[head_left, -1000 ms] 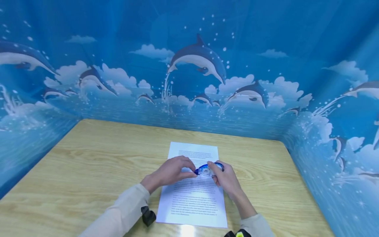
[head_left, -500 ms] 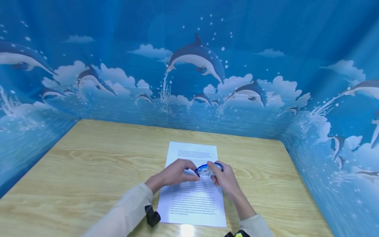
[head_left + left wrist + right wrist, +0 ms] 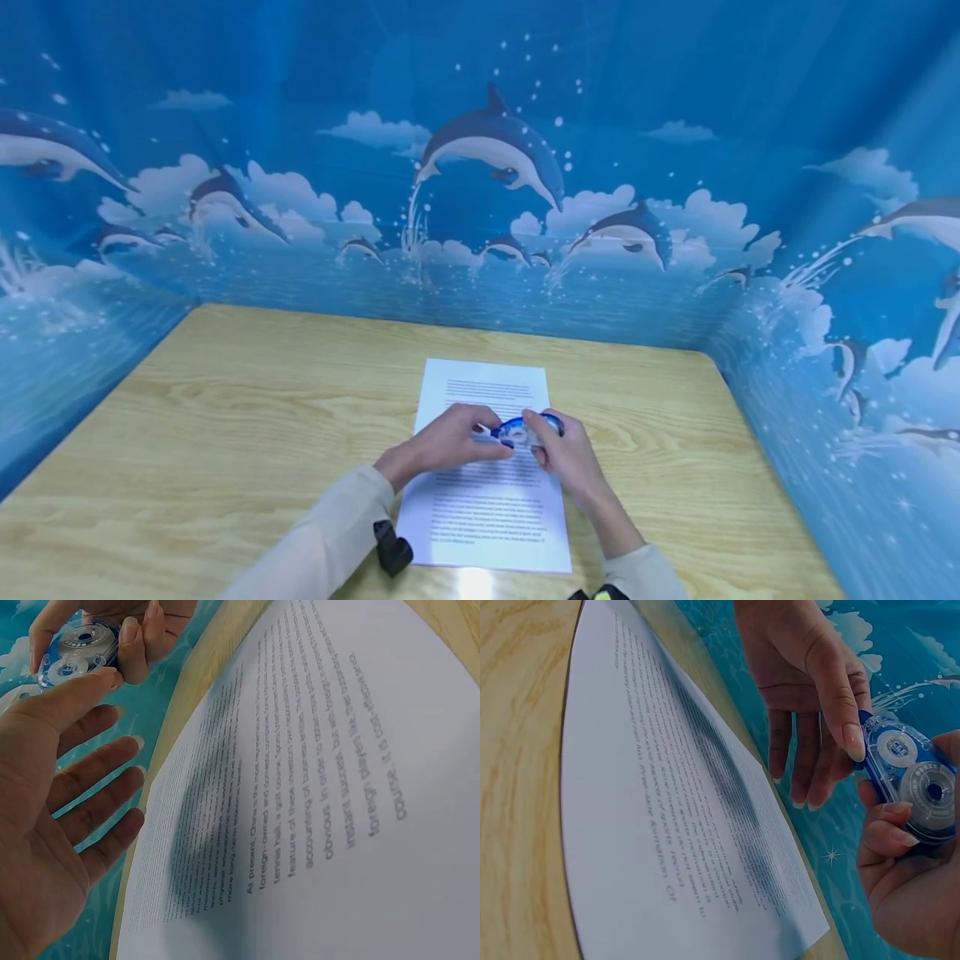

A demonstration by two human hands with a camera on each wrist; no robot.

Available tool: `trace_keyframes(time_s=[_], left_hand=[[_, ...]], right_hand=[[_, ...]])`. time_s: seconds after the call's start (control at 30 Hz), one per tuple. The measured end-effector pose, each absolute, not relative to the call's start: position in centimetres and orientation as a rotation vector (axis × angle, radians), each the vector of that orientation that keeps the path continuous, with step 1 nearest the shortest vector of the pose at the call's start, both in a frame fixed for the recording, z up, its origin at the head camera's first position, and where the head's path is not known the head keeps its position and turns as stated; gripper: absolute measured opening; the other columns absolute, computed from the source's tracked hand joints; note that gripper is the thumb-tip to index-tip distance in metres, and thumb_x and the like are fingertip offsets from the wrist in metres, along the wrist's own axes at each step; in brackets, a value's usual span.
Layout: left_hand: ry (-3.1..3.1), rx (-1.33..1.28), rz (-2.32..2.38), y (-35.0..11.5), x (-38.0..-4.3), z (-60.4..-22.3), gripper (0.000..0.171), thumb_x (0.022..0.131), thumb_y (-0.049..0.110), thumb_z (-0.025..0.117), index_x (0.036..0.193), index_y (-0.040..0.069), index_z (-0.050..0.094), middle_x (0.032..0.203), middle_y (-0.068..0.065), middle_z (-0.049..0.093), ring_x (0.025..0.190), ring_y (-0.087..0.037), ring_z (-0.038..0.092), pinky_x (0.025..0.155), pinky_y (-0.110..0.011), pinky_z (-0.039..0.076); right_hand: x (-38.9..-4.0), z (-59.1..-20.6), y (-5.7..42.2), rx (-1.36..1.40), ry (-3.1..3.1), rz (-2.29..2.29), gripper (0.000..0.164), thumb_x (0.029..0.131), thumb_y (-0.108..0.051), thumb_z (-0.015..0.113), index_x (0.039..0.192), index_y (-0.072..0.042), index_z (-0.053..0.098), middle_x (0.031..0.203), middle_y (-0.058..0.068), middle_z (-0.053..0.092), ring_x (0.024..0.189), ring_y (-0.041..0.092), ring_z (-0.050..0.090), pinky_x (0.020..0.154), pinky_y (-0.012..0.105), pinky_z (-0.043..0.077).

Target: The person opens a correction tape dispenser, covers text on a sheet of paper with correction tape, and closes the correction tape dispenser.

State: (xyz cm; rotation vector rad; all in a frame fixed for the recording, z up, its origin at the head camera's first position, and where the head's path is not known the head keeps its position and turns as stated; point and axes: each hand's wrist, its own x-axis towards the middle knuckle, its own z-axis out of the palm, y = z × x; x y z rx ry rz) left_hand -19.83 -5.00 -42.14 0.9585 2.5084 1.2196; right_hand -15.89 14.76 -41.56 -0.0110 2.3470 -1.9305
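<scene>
A blue-and-clear correction tape [image 3: 517, 432] is held just above a printed sheet [image 3: 487, 517] in the head view. My right hand [image 3: 572, 457] grips its body, thumb on top and fingers curled beneath. At the opposite end, my left hand [image 3: 453, 439] pinches the blue tip piece between thumb and index finger. From the right wrist view, the left thumb [image 3: 853, 741] lies against that blue end, while the clear reels of the correction tape [image 3: 922, 776] face the camera. The left hand's other fingers [image 3: 101, 769] are spread loosely in the left wrist view.
The sheet lies on a wood-grain table [image 3: 285, 400]. A blue dolphin-printed curtain [image 3: 360, 275] encloses the table at the back and both sides. Dark wrist devices [image 3: 392, 548] are worn at the sleeves.
My left hand has shifted slightly right, and its thumb has moved along the tip end. A blue part now shows lower, beside that thumb. The right hand keeps its grip almost unmoved.
</scene>
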Motion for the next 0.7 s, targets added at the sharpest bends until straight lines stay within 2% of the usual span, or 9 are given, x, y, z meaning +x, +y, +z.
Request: trace_keyframes(time_s=[0.17,0.33,0.7], left_hand=[[2.554,0.937,1.164,-5.3,-19.9,-42.2,0.036,0.083,0.042,0.073,0.106,0.015,0.071,0.098,0.011,0.066,0.092,-0.005,0.059,0.086,-0.029,0.048],[2.605,0.925,1.067,-6.1,-20.1,-42.3,0.046,0.082,0.045,0.073,0.117,0.015,0.067,0.111,0.007,0.065,0.104,-0.012,0.058,0.092,-0.033,0.046],[2.829,0.894,0.738,-9.9,-21.2,-43.3,0.062,0.084,0.049,0.069,0.134,0.015,0.055,0.135,-0.003,0.052,0.127,-0.022,0.044,0.105,-0.042,0.035]], right_hand=[[-16.0,-41.7,14.7,0.008,2.342,-1.944,0.039,0.093,-0.043,0.06,0.076,-0.008,0.054,0.054,0.003,0.047,0.046,0.012,0.037,0.043,0.019,0.029],[-16.1,-41.9,14.8,0.039,2.326,-1.962,0.04,0.092,-0.044,0.06,0.078,-0.007,0.055,0.055,0.003,0.047,0.047,0.012,0.038,0.043,0.019,0.029],[-16.1,-42.4,14.9,0.039,2.332,-1.948,0.044,0.091,-0.047,0.06,0.077,-0.006,0.052,0.057,0.004,0.048,0.048,0.012,0.038,0.043,0.019,0.027]])
